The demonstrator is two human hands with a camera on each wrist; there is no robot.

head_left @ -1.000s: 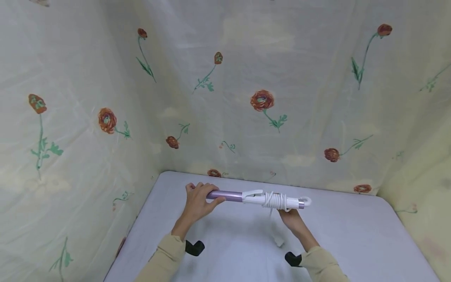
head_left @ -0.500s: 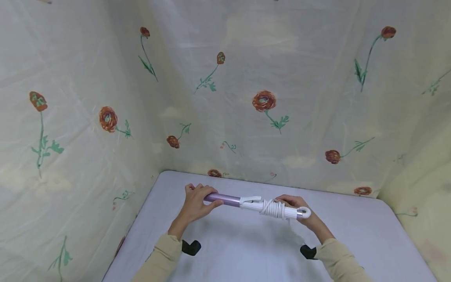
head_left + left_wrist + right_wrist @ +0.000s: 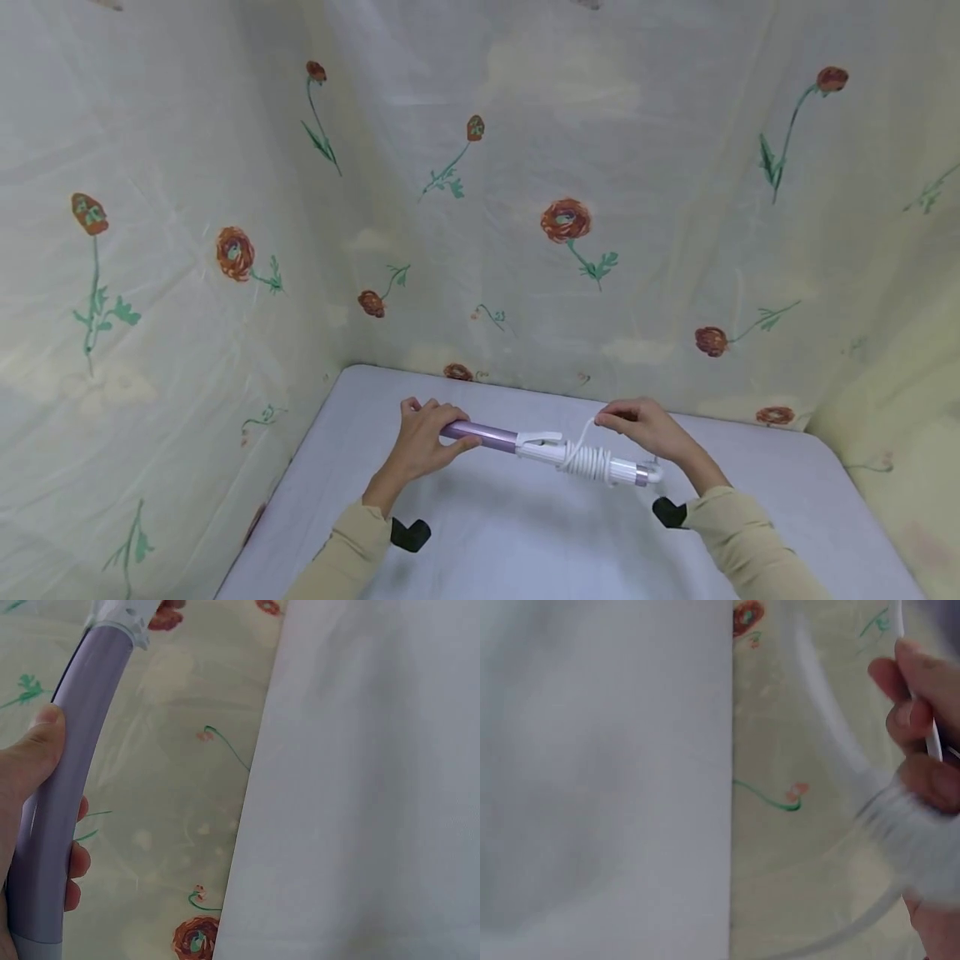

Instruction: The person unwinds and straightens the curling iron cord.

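Observation:
A curling iron with a purple barrel and a white handle is held level-ish over the table, its handle end lower on the right. My left hand grips the barrel's far-left part, thumb on one side and fingers round the other, as the left wrist view shows on the purple barrel. White cord lies in several turns round the handle. Above these turns my right hand pinches a raised length of the cord. In the right wrist view the cord runs between thumb and fingers; the coils are blurred.
Under the hands is a white table with rounded corners. Pale curtains printed with red flowers stand behind it and at both sides. Black camera mounts show at the wrists.
My right hand has come from beneath the handle, round behind it, to above it, drawing a cord length upward. The handle end has dipped; the left hand keeps its hold.

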